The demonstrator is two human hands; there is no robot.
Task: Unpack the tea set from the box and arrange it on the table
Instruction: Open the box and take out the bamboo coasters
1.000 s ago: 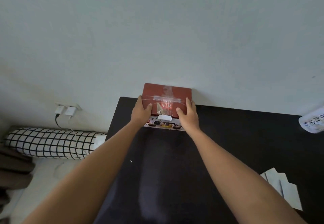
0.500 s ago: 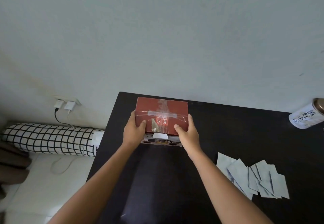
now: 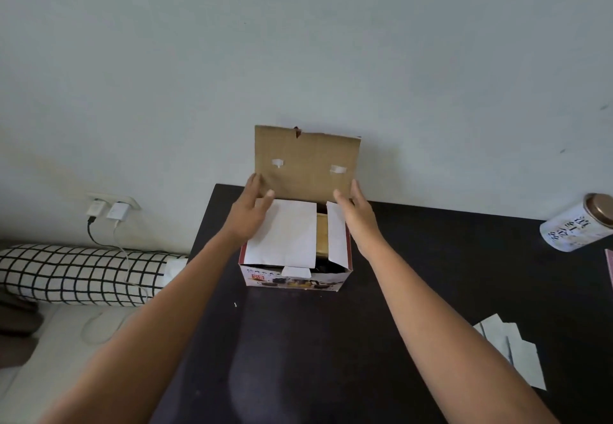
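The tea set box (image 3: 295, 281) stands on the black table (image 3: 331, 340) near the wall, its printed front facing me. Its brown cardboard lid (image 3: 305, 161) is flipped up and leans back against the wall. Two white inner flaps (image 3: 287, 234) lie over the opening, with a dark gap and a brown insert between them. The tea set itself is hidden inside. My left hand (image 3: 250, 211) rests with spread fingers on the left flap by the lid's lower left corner. My right hand (image 3: 356, 211) is open at the lid's lower right corner, beside the right flap.
A white tea tin (image 3: 577, 224) with a bronze cap lies at the table's right edge. Several white paper sachets (image 3: 510, 350) lie at the front right. Left of the table are a checked bolster (image 3: 79, 274) and a wall socket with two chargers (image 3: 109, 209).
The red lid, held shut by both hands before, has swung up and back to the wall. Both hands have let go of it and the inner flaps now show.
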